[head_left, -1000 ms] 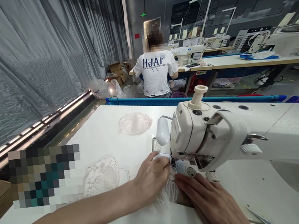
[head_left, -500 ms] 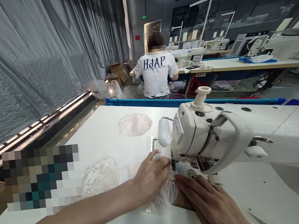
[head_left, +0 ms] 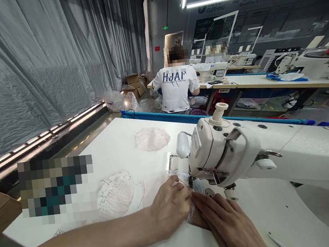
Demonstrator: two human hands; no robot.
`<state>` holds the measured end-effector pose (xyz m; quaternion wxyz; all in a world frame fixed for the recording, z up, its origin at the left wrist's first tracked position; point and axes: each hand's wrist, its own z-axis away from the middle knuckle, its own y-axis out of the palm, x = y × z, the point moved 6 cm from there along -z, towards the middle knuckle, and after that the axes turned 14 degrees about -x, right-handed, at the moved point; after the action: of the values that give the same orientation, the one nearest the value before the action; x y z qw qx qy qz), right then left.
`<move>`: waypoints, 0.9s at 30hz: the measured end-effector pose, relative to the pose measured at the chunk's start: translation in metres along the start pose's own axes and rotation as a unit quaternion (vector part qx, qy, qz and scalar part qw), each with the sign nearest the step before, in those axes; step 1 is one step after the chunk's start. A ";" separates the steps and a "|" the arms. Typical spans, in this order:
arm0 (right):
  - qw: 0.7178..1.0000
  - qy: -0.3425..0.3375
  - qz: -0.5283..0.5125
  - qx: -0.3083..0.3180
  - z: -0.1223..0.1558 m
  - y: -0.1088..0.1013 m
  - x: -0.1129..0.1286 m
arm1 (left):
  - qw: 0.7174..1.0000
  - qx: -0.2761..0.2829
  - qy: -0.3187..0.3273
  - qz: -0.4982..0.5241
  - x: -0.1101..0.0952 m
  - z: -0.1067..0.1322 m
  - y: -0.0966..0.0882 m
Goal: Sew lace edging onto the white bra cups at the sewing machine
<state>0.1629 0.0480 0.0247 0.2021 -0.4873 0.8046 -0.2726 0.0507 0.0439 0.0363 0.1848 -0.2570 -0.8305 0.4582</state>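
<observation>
My left hand point(head_left: 169, 208) lies on a small piece of white lace point(head_left: 190, 212) right in front of the needle of the cream sewing machine point(head_left: 230, 151). Its fingers are curled and pressed down on the lace. My right hand point(head_left: 228, 225) lies flat beside it, fingers stretched toward the presser foot, holding the same lace against the white table point(head_left: 119, 144). Most of the lace is hidden under both hands.
A loose heap of white lace point(head_left: 115, 192) lies left of my left hand; a pinkish lace piece point(head_left: 152, 138) lies farther back. Metal snips point(head_left: 277, 241) lie at the lower right. A person in a white T-shirt point(head_left: 176, 85) sits beyond the table at another machine.
Both hands have pushed the lace forward under the machine head, so less of it shows. The camera has shifted slightly to the left and up.
</observation>
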 end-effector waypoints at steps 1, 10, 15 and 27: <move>1.000 0.002 0.001 -0.002 0.000 0.000 0.000 | 1.000 0.008 -0.001 -0.008 0.001 0.000 0.002; 0.999 0.028 0.006 0.017 0.012 0.004 -0.005 | 0.995 0.069 -0.057 -0.051 0.013 -0.002 0.013; 0.997 0.074 0.029 -0.007 0.010 0.003 -0.011 | 0.985 0.109 -0.102 -0.083 0.007 0.000 0.012; 0.969 0.218 -0.107 0.035 -0.002 0.006 0.013 | 0.987 0.127 -0.094 0.009 -0.052 0.047 -0.034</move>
<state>0.1517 0.0393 0.0217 0.0085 -0.4923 0.7621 -0.4205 0.0579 -0.0331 0.0374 0.1331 -0.1947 -0.7769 0.5838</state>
